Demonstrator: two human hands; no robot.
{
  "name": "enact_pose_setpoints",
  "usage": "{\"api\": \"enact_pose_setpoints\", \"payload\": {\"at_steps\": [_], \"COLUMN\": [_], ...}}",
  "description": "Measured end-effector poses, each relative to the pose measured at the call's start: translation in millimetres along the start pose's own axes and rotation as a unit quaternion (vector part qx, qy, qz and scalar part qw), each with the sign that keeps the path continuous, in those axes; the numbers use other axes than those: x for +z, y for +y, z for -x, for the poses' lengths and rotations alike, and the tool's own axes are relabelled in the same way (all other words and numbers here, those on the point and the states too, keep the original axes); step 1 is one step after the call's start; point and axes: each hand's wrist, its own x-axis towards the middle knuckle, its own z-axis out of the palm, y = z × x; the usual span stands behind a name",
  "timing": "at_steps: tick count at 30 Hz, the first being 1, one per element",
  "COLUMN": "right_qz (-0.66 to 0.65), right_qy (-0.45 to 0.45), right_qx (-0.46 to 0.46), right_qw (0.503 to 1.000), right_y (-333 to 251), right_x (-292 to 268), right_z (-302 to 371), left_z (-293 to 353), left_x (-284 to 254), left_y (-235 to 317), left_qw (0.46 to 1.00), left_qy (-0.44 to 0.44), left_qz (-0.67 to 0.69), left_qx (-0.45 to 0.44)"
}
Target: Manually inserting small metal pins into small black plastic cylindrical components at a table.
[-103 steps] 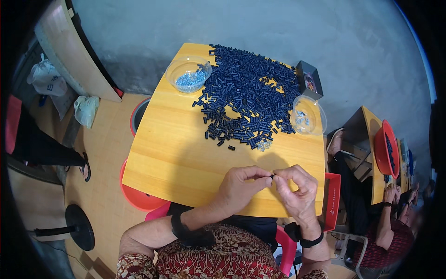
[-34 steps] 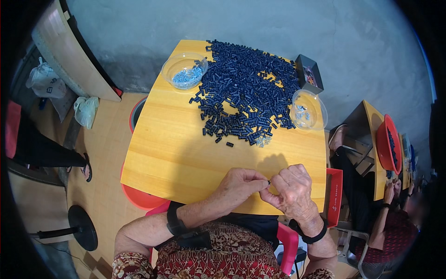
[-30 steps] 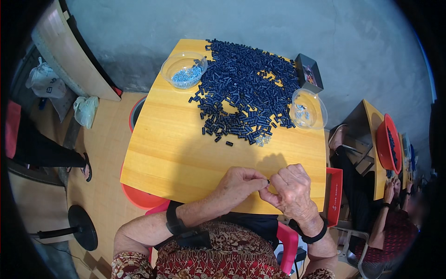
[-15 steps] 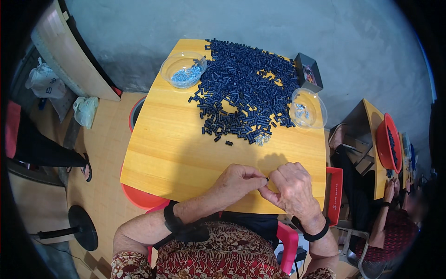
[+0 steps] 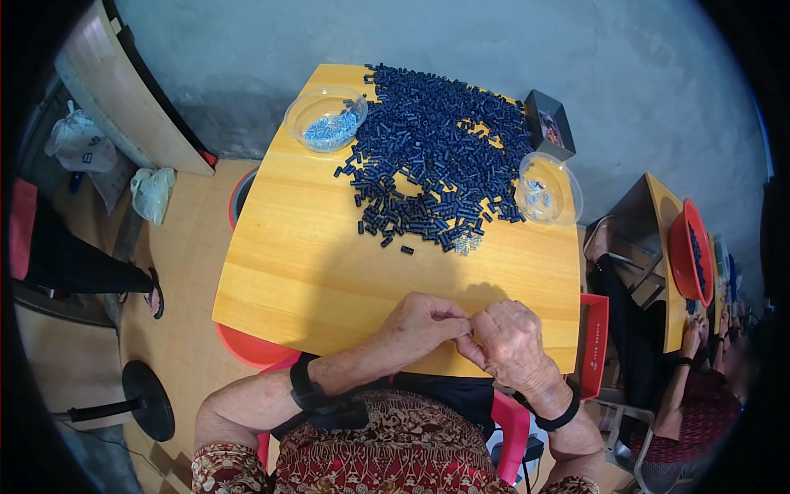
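Black tubes (image 5: 444,148) lie beyond left hand (image 5: 418,331) and right hand (image 5: 512,337), grips pinched narrow, contents hidden.

Small piece pinched between your hands (image 5: 424,325) (image 5: 510,336), hidden. Ahead, short black tube (image 5: 407,250) lying on surface (image 5: 280,255), near tube heap (image 5: 444,148).
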Motion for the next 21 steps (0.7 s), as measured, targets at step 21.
{"api": "enact_pose_setpoints", "payload": {"at_steps": [21], "right_qz": [-0.001], "right_qy": [0.059], "right_qx": [0.033], "right_qw": [0.998], "right_y": [1.4], "right_x": [-4.4], "right_z": [-29.6], "left_z": [65.1], "left_x": [-118.3], "left_y": [37.1], "left_qw": [0.926], "left_qy": [0.32], "left_qz": [0.102], "left_qx": [0.175]}}
